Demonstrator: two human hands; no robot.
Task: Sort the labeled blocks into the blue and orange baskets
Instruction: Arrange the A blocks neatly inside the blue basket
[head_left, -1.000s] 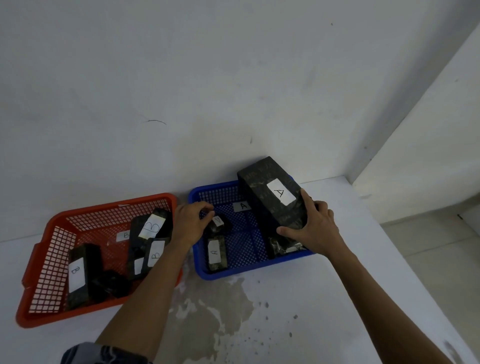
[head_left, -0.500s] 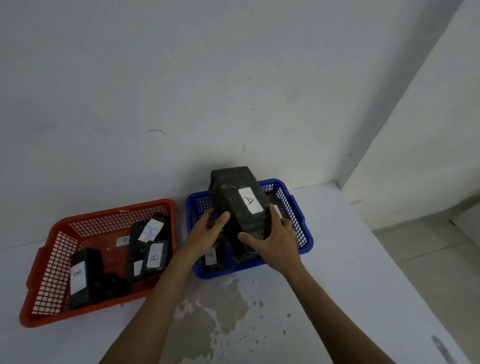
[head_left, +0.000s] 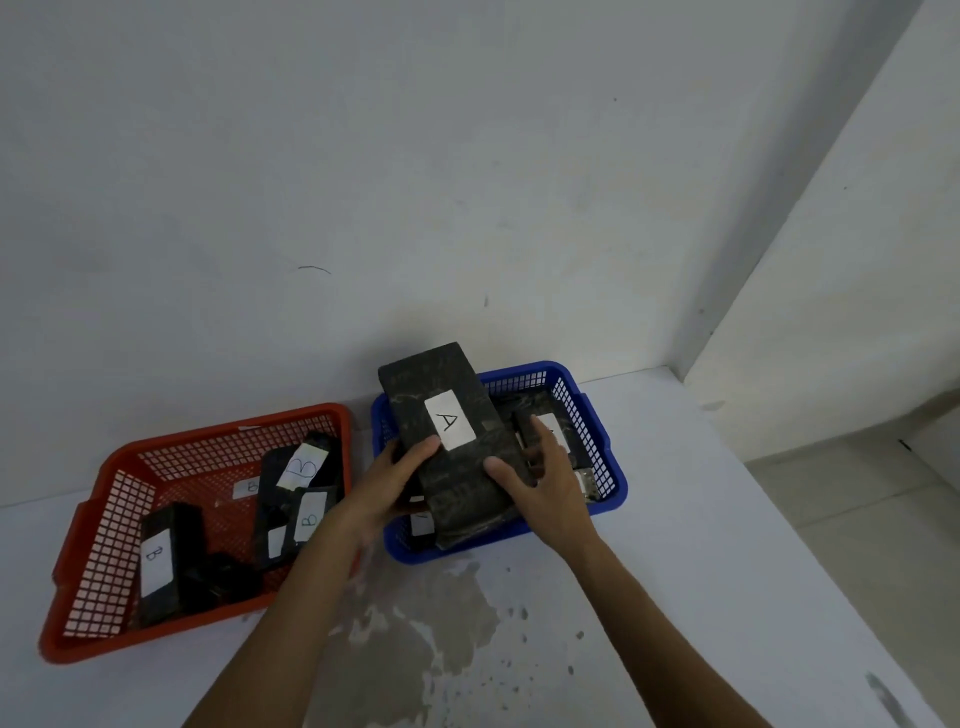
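Marbled rectangular A-block (head_left: 447, 447) gripped w/ both hands.

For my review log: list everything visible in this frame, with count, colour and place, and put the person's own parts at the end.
Large A block: one, black with a white label, tilted over the blue basket, held from both sides.
Blue basket: one, on the table by the wall, holding more dark blocks; one labelled block shows behind the right hand, the rest are mostly hidden.
Orange basket: one, left of the blue one.
B blocks: at least three, black with white labels, in the orange basket; exact count unclear.
Table: one, white, with a stained patch near the front.
Wall: white, behind the baskets.
Left hand: grip on the large block's left side.
Right hand: grip on its right side.
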